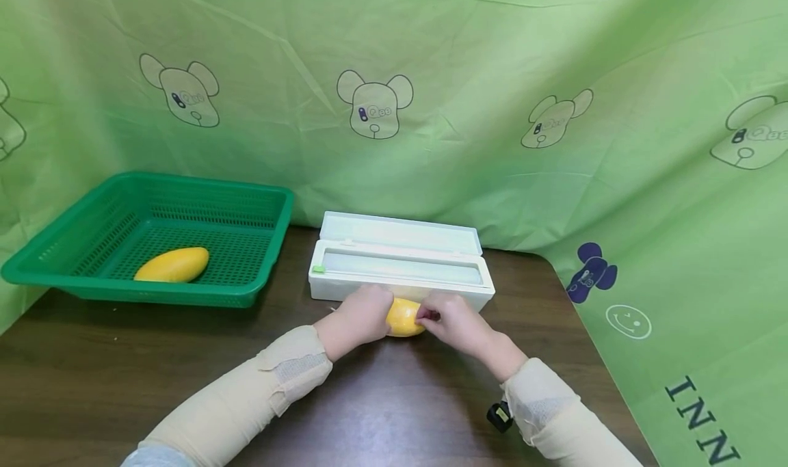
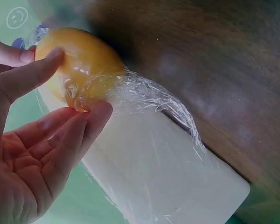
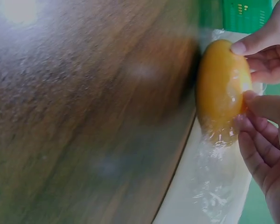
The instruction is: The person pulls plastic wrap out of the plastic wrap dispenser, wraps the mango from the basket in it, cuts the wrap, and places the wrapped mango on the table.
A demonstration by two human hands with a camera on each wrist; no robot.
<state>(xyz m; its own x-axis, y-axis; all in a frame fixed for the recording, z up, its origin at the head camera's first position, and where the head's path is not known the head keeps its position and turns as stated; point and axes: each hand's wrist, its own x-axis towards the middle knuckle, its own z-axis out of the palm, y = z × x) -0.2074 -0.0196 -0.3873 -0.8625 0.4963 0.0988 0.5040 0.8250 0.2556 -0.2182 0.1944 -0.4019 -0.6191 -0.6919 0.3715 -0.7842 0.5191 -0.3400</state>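
A yellow mango (image 1: pixel 403 318), partly covered in clear cling film (image 2: pixel 144 95), is between both hands in front of a white cling film dispenser (image 1: pixel 401 288). My left hand (image 1: pixel 363 313) grips the mango's left end; in the left wrist view its thumb lies on the skin and its fingers are at the side. At the right end my right hand (image 1: pixel 455 321) pinches film against the mango, thumb and fingertips close together in the right wrist view. Loose, crumpled film trails from both ends. The dispenser's lid (image 1: pixel 401 231) stands raised at the back.
To the left stands a green plastic basket (image 1: pixel 271 248) with another mango (image 1: pixel 174 264) inside. A small green slider (image 1: pixel 318 269) sits at the dispenser's left end. The brown wooden table (image 1: pixel 394 412) meets a green printed curtain (image 1: pixel 455 57) behind and at the right.
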